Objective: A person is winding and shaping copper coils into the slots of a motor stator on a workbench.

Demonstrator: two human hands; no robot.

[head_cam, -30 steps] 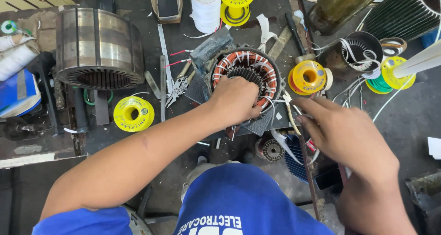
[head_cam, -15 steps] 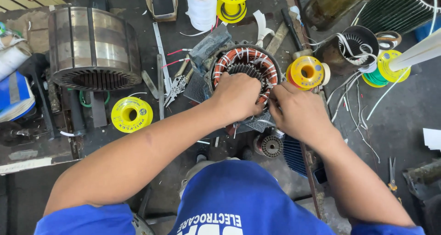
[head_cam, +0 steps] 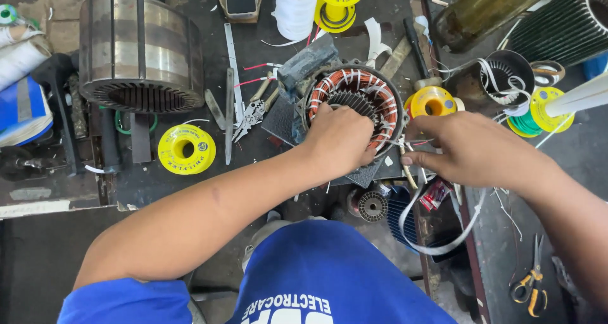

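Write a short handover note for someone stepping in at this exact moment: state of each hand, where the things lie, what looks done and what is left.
Left hand: resting on the small stator, fingers at its front rim.
Right hand: beside the stator, fingers pinched; whether it grips the white strip looping below it is unclear.
Nearby: pliers and yellow spool to the left, large stator far left.
Done: copper coils sit in the small stator.
Left: white ties and loose leads at its right edge look unfinished.

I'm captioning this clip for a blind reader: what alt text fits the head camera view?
A person's left hand rests on a small motor stator with copper windings on a cluttered dark workbench, while the right hand pinches a white strip beside it. A large steel stator and yellow spool lie left.
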